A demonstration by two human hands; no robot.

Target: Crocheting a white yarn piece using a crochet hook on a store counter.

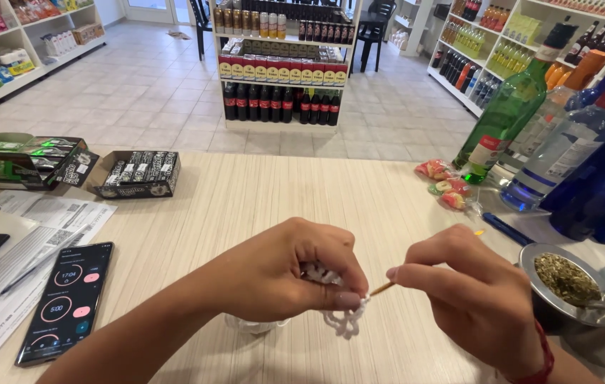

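The left hand (285, 274) is pinching a small piece of white crochet work (341, 320) between thumb and fingers, near the front edge of the pale wood-grain counter (260, 192); part of the white loops is hanging below the thumb. The right hand (469, 291) is gripping a thin crochet hook (382, 288) narrowly between fingertips, its tip touching the white piece just beside the left thumb.

By the front left corner a black phone (64, 302) is lying face up, showing round timer dials, on printed white papers (29, 235) with a pen across them. Toward the back left edge two open cardboard display boxes are sitting side by side: a black one (135, 174) packed with dark flat packets and a green-and-black one (29, 162). Along the right edge a green glass bottle (505, 117) with a red-and-white label is standing beside blue bottles (601, 171); wrapped sweets (448, 188) are lying just in front. A metal cup of green herb (565, 281) is sitting near the right hand.
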